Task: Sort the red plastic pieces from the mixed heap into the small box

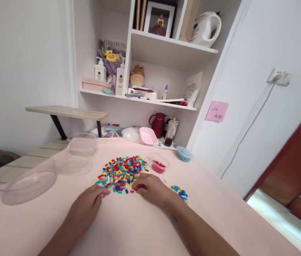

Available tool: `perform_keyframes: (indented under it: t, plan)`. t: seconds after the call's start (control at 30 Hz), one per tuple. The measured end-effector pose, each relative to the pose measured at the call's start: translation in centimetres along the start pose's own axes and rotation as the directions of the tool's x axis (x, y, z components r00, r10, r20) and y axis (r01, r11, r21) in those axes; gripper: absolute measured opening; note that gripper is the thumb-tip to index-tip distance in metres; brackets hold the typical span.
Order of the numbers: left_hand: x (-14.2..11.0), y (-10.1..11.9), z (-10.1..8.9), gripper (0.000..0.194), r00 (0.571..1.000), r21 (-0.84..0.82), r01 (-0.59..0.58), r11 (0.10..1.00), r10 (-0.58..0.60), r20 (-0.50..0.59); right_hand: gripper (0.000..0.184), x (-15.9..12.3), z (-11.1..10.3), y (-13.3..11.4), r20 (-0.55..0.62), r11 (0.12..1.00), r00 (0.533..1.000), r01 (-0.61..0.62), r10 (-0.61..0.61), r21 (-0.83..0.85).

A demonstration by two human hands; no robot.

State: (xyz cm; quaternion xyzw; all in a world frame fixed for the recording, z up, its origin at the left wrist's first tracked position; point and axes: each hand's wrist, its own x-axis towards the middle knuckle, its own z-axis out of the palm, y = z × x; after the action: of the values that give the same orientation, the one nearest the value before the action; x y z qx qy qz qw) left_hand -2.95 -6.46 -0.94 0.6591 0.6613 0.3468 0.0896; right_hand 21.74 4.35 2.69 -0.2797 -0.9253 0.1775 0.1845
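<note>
A heap of small coloured beads (122, 171) in red, blue, yellow and green lies on the pale pink table (129, 227). My left hand (89, 204) rests palm down at the heap's near left edge, fingers curled together by the beads. My right hand (150, 187) lies at the near right edge, its fingertips pinched over a few red beads. A small clear tub (158, 163) with red beads in it stands just behind my right hand. A smaller cluster of mixed beads (179, 192) lies to the right of that hand.
Clear plastic containers (82, 144) and lids (29, 183) stand at the left. A tub of blue beads (184, 153), a pink dish (147, 136), a red jug (158, 124) and bottles sit at the back under wall shelves. The table edge falls off at the right.
</note>
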Motion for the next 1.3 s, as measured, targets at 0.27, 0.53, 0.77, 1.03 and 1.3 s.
perform_keyframes:
  t: [0.27, 0.53, 0.77, 1.03, 1.3]
  plan:
    - [0.1, 0.0, 0.0, 0.033, 1.0, -0.004, -0.012, 1.0, 0.012, -0.014, 0.021, 0.0, -0.4, -0.3, 0.009, 0.996, 0.997, -0.082, 0.082, 0.031]
    - [0.0, 0.1, -0.2, 0.034, 1.0, 0.01, -0.005, 1.0, 0.005, -0.012, 0.018, 0.0, -0.2, 0.3, -0.057, 0.996, 0.997, -0.046, 0.05, 0.071]
    - [0.1, 0.1, -0.2, 0.035, 1.0, 0.025, -0.009, 1.0, 0.009, 0.002, 0.015, -0.3, -4.0, 5.2, -0.639, 0.994, 0.762, -0.078, 0.109, 0.076]
    - [0.1, 0.0, -0.3, 0.033, 1.0, -0.002, 0.005, 1.0, -0.005, -0.005, 0.03, -1.8, -5.8, 8.4, -0.769, 0.942, 0.552, -0.11, 0.322, 0.316]
    - [-0.2, 0.7, -0.4, 0.034, 1.0, -0.03, 0.01, 1.0, -0.01, -0.009, 0.023, -0.7, -2.8, 3.4, -0.435, 0.975, 0.893, -0.015, 0.112, 0.22]
